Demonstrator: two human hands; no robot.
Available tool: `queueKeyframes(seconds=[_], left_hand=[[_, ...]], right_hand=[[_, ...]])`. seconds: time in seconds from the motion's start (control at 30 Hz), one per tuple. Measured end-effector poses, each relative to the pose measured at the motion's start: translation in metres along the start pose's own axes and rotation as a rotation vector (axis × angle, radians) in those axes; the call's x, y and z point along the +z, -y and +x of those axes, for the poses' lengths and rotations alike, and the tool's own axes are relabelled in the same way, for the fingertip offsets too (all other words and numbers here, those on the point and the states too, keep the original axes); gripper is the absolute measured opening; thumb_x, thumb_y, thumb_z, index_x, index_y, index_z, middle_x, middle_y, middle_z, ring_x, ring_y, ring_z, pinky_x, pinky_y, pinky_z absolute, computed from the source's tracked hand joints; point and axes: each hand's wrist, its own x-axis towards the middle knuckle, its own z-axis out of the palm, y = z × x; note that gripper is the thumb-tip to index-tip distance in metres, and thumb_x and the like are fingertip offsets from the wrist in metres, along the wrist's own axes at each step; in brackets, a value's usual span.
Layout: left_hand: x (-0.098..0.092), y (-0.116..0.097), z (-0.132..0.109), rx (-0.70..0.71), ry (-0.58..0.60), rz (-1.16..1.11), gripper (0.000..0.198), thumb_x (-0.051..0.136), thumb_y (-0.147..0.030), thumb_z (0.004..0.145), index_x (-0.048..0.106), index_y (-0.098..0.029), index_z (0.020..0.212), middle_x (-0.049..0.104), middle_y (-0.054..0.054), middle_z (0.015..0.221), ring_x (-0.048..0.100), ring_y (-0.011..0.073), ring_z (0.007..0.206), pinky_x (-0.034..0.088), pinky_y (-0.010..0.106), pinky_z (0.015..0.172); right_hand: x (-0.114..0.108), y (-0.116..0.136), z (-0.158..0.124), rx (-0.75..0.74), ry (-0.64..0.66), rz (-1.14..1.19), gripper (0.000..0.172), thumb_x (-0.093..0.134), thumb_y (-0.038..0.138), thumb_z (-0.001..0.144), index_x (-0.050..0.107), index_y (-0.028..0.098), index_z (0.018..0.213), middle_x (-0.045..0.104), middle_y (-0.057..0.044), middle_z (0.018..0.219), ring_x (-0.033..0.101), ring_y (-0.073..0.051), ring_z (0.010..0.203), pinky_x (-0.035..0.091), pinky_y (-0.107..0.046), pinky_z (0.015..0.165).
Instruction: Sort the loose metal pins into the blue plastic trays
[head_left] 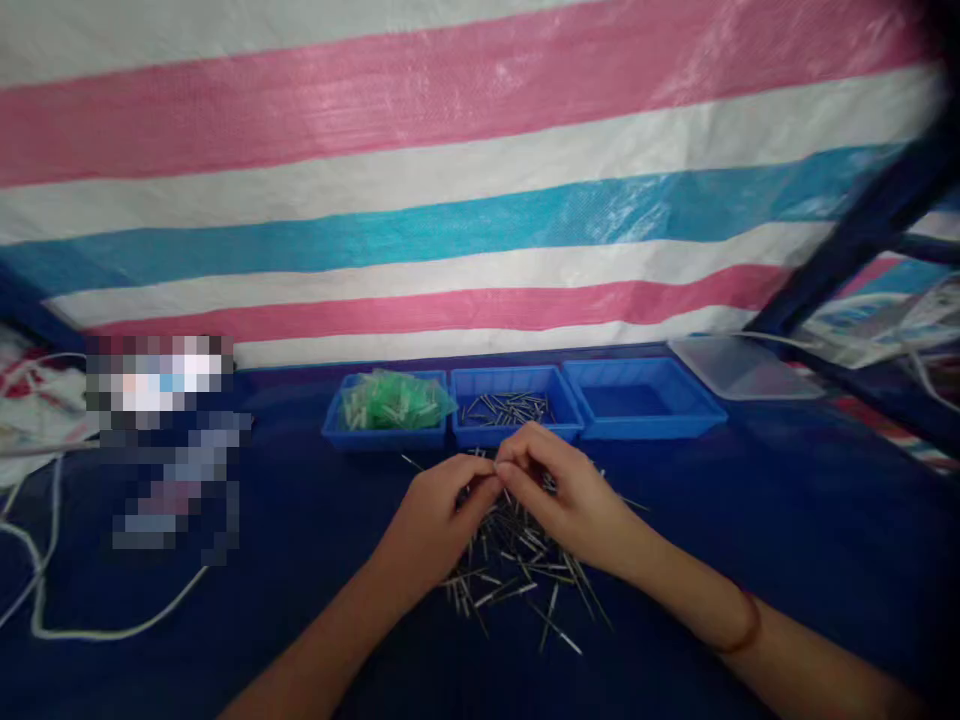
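My left hand and my right hand meet above a loose pile of thin metal rods, some with pale ends, on the dark blue table. Both hands are closed in a pinch, thumb against finger, with the fingertips touching. What they hold, if anything, is too small and hidden to make out. Just beyond the hands stands a blue tray with several similar thin metal pieces inside.
Left of the middle tray, another blue tray holds green plastic bags. A third blue tray stands at right, beside a translucent lid. White cable lies at left. A striped sheet hangs behind.
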Motion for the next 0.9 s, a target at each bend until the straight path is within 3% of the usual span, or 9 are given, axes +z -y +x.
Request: queueKeyframes(seconds=[0.2,0.4,0.63,0.77,0.9], left_hand=[[0.005,0.001,0.001,0.052,-0.004,0.106,0.019,0.046,-0.027,0.093,0.061,-0.015,0.089,0.061,0.003,0.085,0.056,0.0153,0.081,0.039,0.025,0.072],[0.001,-0.001,0.001,0.065,-0.013,0.075,0.017,0.049,-0.026,0.092,0.062,-0.016,0.092,0.062,0.004,0.089,0.057,0.0145,0.083,0.041,0.024,0.074],[-0.009,-0.001,0.001,0.020,-0.144,0.107,0.016,0.054,-0.030,0.089,0.061,-0.016,0.088,0.062,0.001,0.082,0.057,0.0134,0.077,0.042,0.023,0.071],[-0.016,-0.003,0.000,-0.016,-0.201,0.122,0.024,0.052,-0.034,0.089,0.059,-0.018,0.106,0.063,0.001,0.086,0.058,0.0131,0.075,0.044,0.024,0.071],[-0.022,0.000,0.000,-0.014,-0.148,0.252,0.025,0.046,-0.031,0.092,0.060,-0.019,0.110,0.064,0.002,0.089,0.059,0.0149,0.079,0.045,0.026,0.074]], right_hand=[[-0.001,-0.005,0.000,0.018,-0.016,-0.019,0.008,0.053,0.022,0.087,0.056,0.019,0.079,0.044,0.002,0.069,0.042,-0.012,0.063,0.034,-0.026,0.056],[-0.001,-0.001,-0.002,-0.017,-0.010,-0.016,0.011,0.051,0.021,0.088,0.062,0.020,0.085,0.050,0.000,0.072,0.047,-0.013,0.067,0.038,-0.027,0.058],[-0.009,-0.006,0.001,-0.133,-0.032,-0.182,0.013,0.050,0.019,0.089,0.063,0.018,0.091,0.059,-0.004,0.082,0.054,-0.014,0.075,0.043,-0.028,0.065],[-0.020,-0.015,0.010,-0.240,-0.172,-0.406,0.013,0.051,0.019,0.090,0.064,0.015,0.091,0.063,-0.006,0.086,0.056,-0.017,0.083,0.043,-0.033,0.076],[-0.028,-0.026,0.019,-0.196,-0.309,-0.678,0.019,0.052,0.027,0.090,0.066,0.016,0.094,0.064,-0.007,0.084,0.055,-0.021,0.082,0.041,-0.037,0.074]])
